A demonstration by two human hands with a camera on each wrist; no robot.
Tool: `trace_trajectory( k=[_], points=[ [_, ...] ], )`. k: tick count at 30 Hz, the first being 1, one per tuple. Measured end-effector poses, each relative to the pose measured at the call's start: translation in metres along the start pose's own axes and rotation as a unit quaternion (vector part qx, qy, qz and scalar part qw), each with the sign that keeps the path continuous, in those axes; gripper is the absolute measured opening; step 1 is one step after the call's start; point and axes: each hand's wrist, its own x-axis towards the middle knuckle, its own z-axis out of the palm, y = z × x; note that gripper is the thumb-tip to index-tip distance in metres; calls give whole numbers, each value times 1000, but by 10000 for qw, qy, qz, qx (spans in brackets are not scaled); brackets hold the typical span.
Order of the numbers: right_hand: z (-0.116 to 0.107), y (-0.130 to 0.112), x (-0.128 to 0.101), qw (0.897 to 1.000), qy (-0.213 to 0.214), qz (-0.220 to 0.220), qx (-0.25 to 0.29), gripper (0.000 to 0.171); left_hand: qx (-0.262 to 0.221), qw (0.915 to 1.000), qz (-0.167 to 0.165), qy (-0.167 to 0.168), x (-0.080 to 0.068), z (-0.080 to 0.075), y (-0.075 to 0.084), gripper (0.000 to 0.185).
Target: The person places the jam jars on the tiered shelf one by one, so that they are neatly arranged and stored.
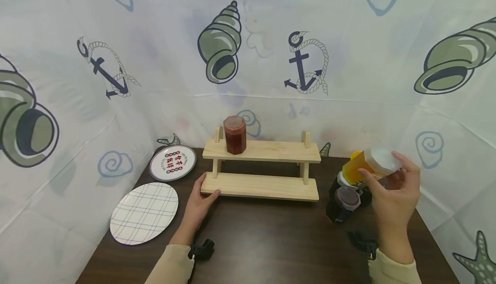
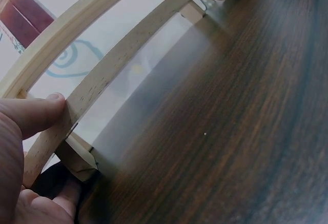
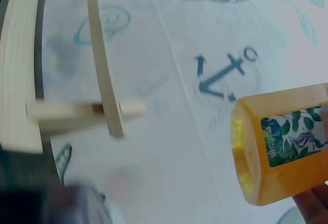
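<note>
Two hands at work, mine. My right hand (image 1: 393, 198) is raised off the table (image 1: 271, 241), fingers and thumb curled around a jar of amber honey (image 1: 368, 165), tipped on its side with the white lid (image 1: 383, 160) toward my fingertips. My left hand (image 1: 197, 206) rests on the table, thumb and fingers pinching the near-left corner of the wooden shelf rack (image 1: 263, 168); the left wrist view shows the thumb (image 2: 36, 114) pressed against the lower board. On the rack's upper board, beyond my left hand, stands a dark red jar (image 1: 234, 134). Below my right hand lie more jars, one with a dark lid (image 1: 346, 198). Two plates (image 1: 144, 212) lie left of my left hand. The honey jar looks stiff, smooth, fairly heavy and probably breakable; I judge its faceted sides the surest hold.
</note>
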Motion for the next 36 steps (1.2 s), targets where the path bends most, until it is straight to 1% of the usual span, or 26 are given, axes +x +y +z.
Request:
trace_trajectory(
  k=[5, 7, 12, 14, 20, 23, 26, 32, 36],
  points=[
    [28, -5, -7, 9987, -274, -49, 418, 86, -18, 10000, -6, -40, 1, 0, 1, 93],
    [41, -6, -12, 9979, -308, 63, 564, 84, -30, 10000, -34, -48, 1, 0, 1, 92],
    [78, -7, -23, 9960, -407, 429, 672, 78, -37, 10000, -76, -50, 0, 0, 0, 92],
    [93, -6, -25, 9946, -538, 457, 765, 77, -41, 10000, -68, -52, 0, 0, 0, 92],
    [140, -2, -20, 9873, -1086, 328, 1116, 76, 38, 10000, 0, -66, 1, 0, 0, 92],
    [162, 1, -20, 9791, -1452, 395, 1367, 74, 57, 10000, -35, -63, 0, -2, 0, 91],
    [181, 4, -18, 9707, -1789, 539, 1509, 73, 42, 9999, -45, -84, -1, -3, 0, 92],
    [211, 10, -6, 9658, -2052, 823, 1354, 74, -85, 9999, -34, -101, -1, 2, 0, 92],
    [231, 18, -3, 9604, -2187, 889, 1481, 71, -84, 9999, 28, -56, 0, 3, -1, 92]
  ],
)
